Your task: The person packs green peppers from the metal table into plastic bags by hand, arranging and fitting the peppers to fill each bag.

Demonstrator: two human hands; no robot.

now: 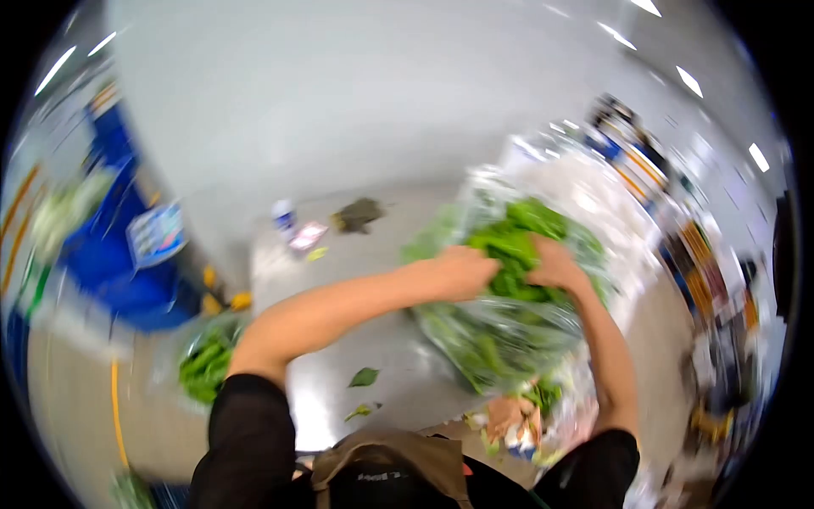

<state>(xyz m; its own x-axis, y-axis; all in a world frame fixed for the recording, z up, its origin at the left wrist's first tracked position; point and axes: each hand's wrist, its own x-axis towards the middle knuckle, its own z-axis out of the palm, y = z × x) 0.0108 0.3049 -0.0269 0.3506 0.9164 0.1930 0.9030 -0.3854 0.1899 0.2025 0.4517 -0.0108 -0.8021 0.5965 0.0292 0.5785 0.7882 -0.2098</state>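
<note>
A clear plastic bag full of leafy greens lies on the right part of a metal table, its mouth spread around the leaves. At the left side of the opening is my left hand, closed like a fist against the greens and the plastic; what its fingers hold is hidden. My right hand reaches into the opening from the right, fingers curled on the leaves. Motion blur softens both hands. Two loose leaves lie on the table near my body.
A white bottle, a pink packet and a dark clump stand near the wall. White plastic is heaped behind the bag. Left, beside the table, are blue crates and bagged green vegetables. Scraps lie front right.
</note>
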